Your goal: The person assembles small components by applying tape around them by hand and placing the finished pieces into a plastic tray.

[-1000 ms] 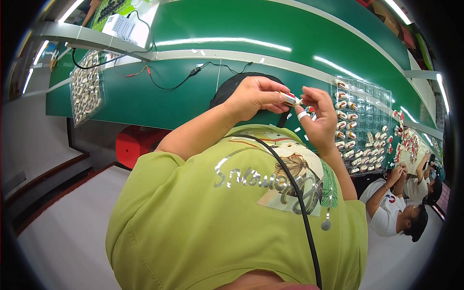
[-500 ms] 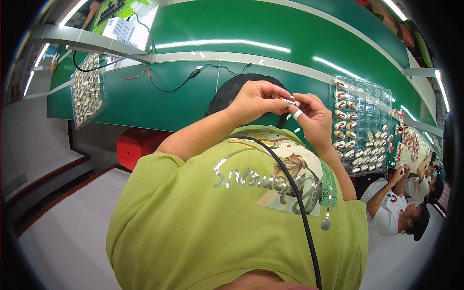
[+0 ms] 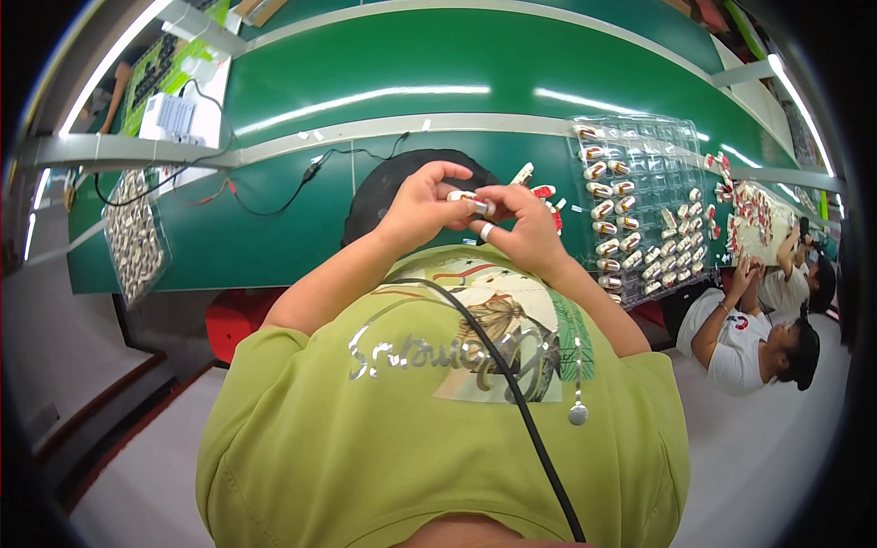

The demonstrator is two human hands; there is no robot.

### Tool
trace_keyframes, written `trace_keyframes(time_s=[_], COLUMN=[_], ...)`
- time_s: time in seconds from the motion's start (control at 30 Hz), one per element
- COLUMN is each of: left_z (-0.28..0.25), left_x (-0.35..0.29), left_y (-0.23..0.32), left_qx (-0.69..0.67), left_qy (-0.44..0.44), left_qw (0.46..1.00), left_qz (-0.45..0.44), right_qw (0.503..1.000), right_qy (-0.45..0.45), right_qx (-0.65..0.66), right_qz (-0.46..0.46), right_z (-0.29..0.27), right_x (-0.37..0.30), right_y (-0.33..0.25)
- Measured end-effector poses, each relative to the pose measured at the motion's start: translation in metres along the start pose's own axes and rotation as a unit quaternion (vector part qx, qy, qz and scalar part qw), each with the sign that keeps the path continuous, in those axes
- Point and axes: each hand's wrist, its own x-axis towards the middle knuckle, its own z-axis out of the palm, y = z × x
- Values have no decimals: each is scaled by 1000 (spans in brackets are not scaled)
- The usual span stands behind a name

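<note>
In front of my chest, both hands meet at a small white oval piece (image 3: 469, 198) with a dark and reddish marking. My left hand (image 3: 422, 203) has its thumb against the piece and its index finger raised; its other fingers are partly hidden. From the other side, my right hand (image 3: 525, 228) pinches the piece, and a white band circles one of its fingers. Just beyond my right hand lie a loose white piece (image 3: 523, 173) and a few red-and-white pieces (image 3: 544, 192) on the green table (image 3: 301, 242). Behind my left hand is a black cap-like thing (image 3: 370, 205).
To the right stands a clear plastic tray (image 3: 653, 137) with rows of white pieces. Another filled tray (image 3: 137, 233) sits at the far left, near a black cable (image 3: 288, 187) and a white box (image 3: 172, 117). Co-workers (image 3: 744, 342) sit at the right beside heaped pieces (image 3: 754, 219).
My view has shifted, so the hands appear further left. The left index finger has lifted off the piece. Loose pieces beyond my right hand now show more fully.
</note>
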Motion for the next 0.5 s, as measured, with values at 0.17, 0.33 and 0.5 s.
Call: trace_keyframes(time_s=[0.17,0.33,0.5], left_z=[13,23,24], left_x=[9,13,14], left_y=[-6,-5,-10], left_qx=[108,139,136], left_qy=[-2,2,52], left_qw=[992,987,983], left_qz=[-61,-87,-109], right_qw=[996,976,876], right_qy=[-14,107,208], right_qx=[-83,-191,-417], right_qz=[-28,-14,119], right_z=[-17,-86,-205], right_x=[-9,-3,13], right_y=[23,100,191])
